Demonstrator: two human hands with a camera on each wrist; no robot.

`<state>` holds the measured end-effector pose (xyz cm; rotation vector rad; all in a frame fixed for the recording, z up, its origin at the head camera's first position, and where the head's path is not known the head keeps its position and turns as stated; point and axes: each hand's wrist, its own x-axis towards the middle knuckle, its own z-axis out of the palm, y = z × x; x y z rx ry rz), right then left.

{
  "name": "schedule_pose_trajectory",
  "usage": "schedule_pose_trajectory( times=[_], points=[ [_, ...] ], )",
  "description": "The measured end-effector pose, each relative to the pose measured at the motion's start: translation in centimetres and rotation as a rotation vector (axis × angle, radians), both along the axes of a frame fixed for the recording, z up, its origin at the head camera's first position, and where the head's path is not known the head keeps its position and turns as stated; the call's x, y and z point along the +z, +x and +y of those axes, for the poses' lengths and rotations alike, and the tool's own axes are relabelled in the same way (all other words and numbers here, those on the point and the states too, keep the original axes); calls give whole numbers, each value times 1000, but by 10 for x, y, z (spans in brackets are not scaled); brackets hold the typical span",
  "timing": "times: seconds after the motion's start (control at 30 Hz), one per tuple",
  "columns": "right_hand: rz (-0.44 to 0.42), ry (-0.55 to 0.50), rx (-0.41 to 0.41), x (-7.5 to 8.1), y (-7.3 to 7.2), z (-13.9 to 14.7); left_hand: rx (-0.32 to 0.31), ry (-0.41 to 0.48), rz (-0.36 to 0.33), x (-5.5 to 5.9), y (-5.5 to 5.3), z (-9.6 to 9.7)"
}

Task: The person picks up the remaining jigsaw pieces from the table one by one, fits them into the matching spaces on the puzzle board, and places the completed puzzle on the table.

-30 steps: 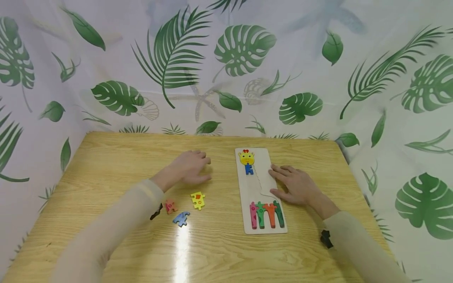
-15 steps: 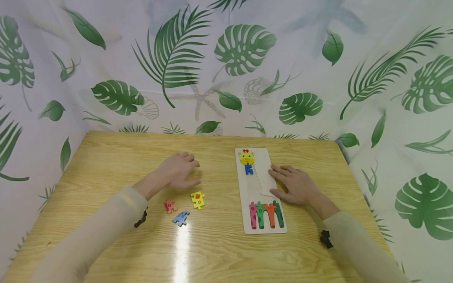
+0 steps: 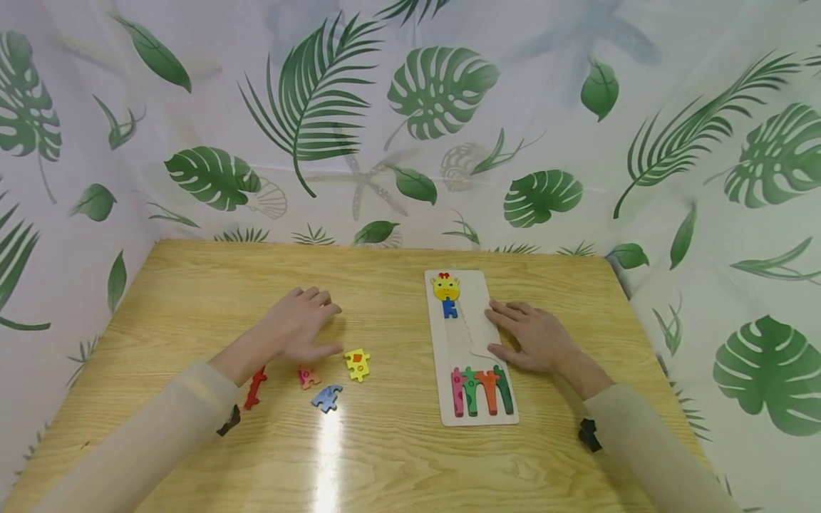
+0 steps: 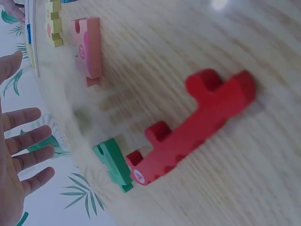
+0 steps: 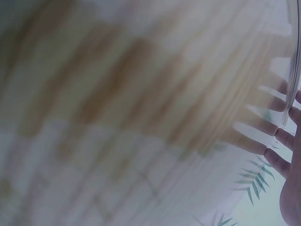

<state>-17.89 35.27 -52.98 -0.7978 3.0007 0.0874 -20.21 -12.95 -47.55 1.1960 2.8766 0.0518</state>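
Note:
My left hand (image 3: 291,331) hovers over the loose puzzle pieces with its fingers extended and nothing held. Nearby lie a yellow piece (image 3: 357,364), a pink piece (image 3: 308,377), a blue piece (image 3: 328,398) and a red piece (image 3: 254,389). In the left wrist view a green piece (image 4: 114,165) lies beyond the red one; from the head the left hand and arm hide it. My right hand (image 3: 532,336) rests at the right edge of the giraffe puzzle board (image 3: 474,306), fingers spread. On that board sit the yellow giraffe head (image 3: 445,287), a small blue piece (image 3: 450,308) and several leg pieces.
The wooden table (image 3: 398,463) carries everything. A leaf-print cloth (image 3: 449,199) hangs along its back and sides. Dark straps with cameras sit at both wrists.
My left hand has drawn back left and toward me, its forearm swinging left, and the red piece has come into view. My right hand stays at the board.

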Motion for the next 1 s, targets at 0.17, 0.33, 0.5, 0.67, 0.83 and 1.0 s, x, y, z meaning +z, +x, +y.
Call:
schedule_pose_trajectory(
  times=[0.17,0.33,0.5,0.67,0.83,1.0],
  points=[
    [-1,1,0,1,1,-1,16,-1,20,-3,8,-10],
    [-8,4,-5,3,2,-1,26,2,29,-6,14,-18],
    [-10,13,-3,3,1,-1,26,-7,55,-8,20,-26],
    [-3,-8,-1,2,2,0,22,-9,78,-12,27,-35],
    [-2,-15,-2,1,3,-1,19,7,118,-16,35,-42],
    [11,-8,-3,4,3,-2,23,18,142,-21,42,-47]
  ],
)
